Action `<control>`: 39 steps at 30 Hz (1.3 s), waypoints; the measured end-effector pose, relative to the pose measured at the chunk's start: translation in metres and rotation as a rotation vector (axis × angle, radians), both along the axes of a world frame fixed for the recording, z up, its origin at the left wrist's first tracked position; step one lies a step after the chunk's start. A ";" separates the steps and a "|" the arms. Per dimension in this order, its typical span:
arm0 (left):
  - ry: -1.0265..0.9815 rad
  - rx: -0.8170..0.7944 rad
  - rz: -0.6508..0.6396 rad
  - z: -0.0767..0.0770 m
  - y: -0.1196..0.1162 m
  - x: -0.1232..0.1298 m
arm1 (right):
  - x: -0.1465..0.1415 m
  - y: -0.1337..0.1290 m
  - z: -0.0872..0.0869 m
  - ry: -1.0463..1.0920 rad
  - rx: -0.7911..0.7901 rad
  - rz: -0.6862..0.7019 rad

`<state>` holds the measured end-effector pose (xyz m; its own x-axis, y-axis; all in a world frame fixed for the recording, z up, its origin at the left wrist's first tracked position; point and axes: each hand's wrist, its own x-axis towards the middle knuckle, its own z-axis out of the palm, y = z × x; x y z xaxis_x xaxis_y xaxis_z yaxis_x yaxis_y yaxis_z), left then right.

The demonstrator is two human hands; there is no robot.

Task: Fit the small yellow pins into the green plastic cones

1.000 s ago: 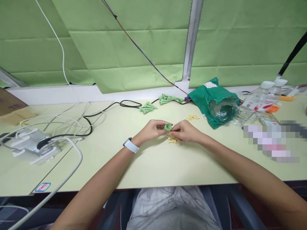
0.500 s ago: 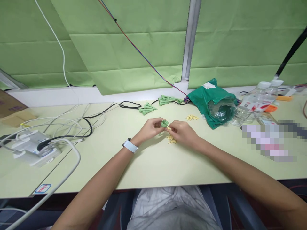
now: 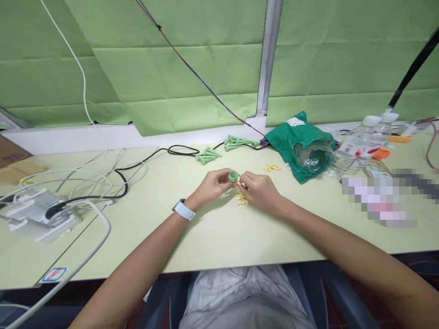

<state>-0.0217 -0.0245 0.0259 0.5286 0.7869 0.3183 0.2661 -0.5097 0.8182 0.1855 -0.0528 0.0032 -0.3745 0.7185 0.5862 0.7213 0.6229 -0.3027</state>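
My left hand point(image 3: 215, 186) is closed on a green plastic watering spike point(image 3: 233, 176), a hollow cone with its round, open end facing up. Against its near right side, my right hand point(image 3: 258, 188) pinches a small yellow plastic piece point(image 3: 239, 183), mostly covered by the fingertips. Just below the hands lies a small pile of yellow pieces point(image 3: 243, 199). A second group of yellow pieces point(image 3: 272, 168) is farther back to the right. Several more green spikes point(image 3: 208, 156) lie behind my left hand, with another bunch point(image 3: 240, 142) close to the wall.
A torn green plastic bag point(image 3: 298, 144) and two clear water bottles point(image 3: 360, 146) occupy the back right. On the left sit a white power strip point(image 3: 51, 214) and tangled cables point(image 3: 123, 176). The table's front edge point(image 3: 247, 267) runs close to my lap.
The whole view has shifted slightly. My right fingers have drawn in a little around the yellow piece beside the spike; the left hand keeps the same hold.
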 end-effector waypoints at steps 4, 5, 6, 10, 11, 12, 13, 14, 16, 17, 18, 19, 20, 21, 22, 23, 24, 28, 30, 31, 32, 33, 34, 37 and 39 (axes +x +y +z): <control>-0.059 0.014 -0.026 -0.001 0.000 0.002 | 0.001 0.005 0.002 0.198 -0.289 0.042; -0.070 0.014 -0.024 -0.001 0.000 0.002 | 0.002 0.007 0.004 0.230 -0.373 0.077; -0.078 0.015 -0.023 -0.001 0.001 0.002 | 0.002 0.008 0.005 0.251 -0.439 0.110; -0.072 0.030 -0.024 -0.002 0.003 0.000 | 0.004 0.009 0.004 0.262 -0.454 0.161; -0.069 0.033 -0.017 -0.003 0.004 -0.001 | 0.004 0.008 0.002 0.250 -0.395 0.152; -0.065 0.033 -0.007 -0.003 0.004 -0.001 | 0.003 0.008 -0.001 0.231 -0.317 0.134; -0.062 0.031 -0.002 -0.004 0.005 -0.002 | 0.003 0.007 -0.003 0.205 -0.231 0.111; -0.060 0.027 -0.003 -0.004 0.005 -0.002 | 0.003 0.007 -0.005 0.177 -0.150 0.086; -0.066 0.023 -0.017 -0.005 0.005 -0.001 | 0.003 0.005 -0.007 0.126 -0.050 0.038; -0.071 0.025 -0.023 -0.005 0.005 -0.001 | 0.003 0.005 -0.007 0.111 -0.037 0.021; -0.078 0.030 -0.024 -0.005 0.004 -0.001 | 0.003 0.004 -0.005 0.106 -0.048 0.013; -0.084 0.036 -0.019 -0.005 0.004 -0.001 | 0.004 0.004 -0.004 0.111 -0.082 0.015; -0.086 0.041 -0.014 -0.005 0.004 -0.001 | 0.004 0.004 -0.002 0.121 -0.130 0.031; -0.085 0.040 -0.011 -0.005 0.005 -0.001 | 0.004 0.004 0.000 0.139 -0.186 0.056; -0.084 0.036 -0.012 -0.006 0.005 -0.001 | 0.004 0.004 0.002 0.165 -0.240 0.084; -0.085 0.029 -0.013 -0.007 0.006 -0.001 | 0.003 0.005 0.002 0.195 -0.283 0.111; -0.086 0.022 -0.013 -0.008 0.006 -0.002 | 0.003 0.005 0.001 0.233 -0.309 0.132; -0.087 0.003 0.001 -0.011 0.008 -0.002 | 0.001 0.008 -0.004 0.372 -0.260 0.143; -0.095 -0.003 -0.002 -0.012 0.008 -0.002 | 0.001 0.008 -0.004 0.399 -0.253 0.127; -0.105 -0.004 -0.004 -0.011 0.008 -0.002 | 0.001 0.008 -0.004 0.401 -0.272 0.119; -0.112 -0.006 -0.005 -0.011 0.007 -0.002 | 0.001 0.008 -0.004 0.398 -0.304 0.114; -0.116 -0.011 -0.004 -0.010 0.007 -0.001 | 0.002 0.008 -0.003 0.393 -0.342 0.113; -0.117 -0.019 0.000 -0.009 0.006 -0.001 | 0.002 0.008 -0.003 0.390 -0.381 0.120; -0.110 -0.035 0.018 -0.008 0.005 0.000 | 0.003 0.008 -0.003 0.435 -0.422 0.160; -0.119 -0.033 0.031 -0.007 0.005 0.000 | 0.002 0.009 -0.003 0.499 -0.400 0.184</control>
<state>-0.0215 -0.0191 0.0186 0.4644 0.8132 0.3509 0.1815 -0.4752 0.8610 0.1877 -0.0440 0.0003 -0.2649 0.8667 0.4227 0.3271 0.4931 -0.8061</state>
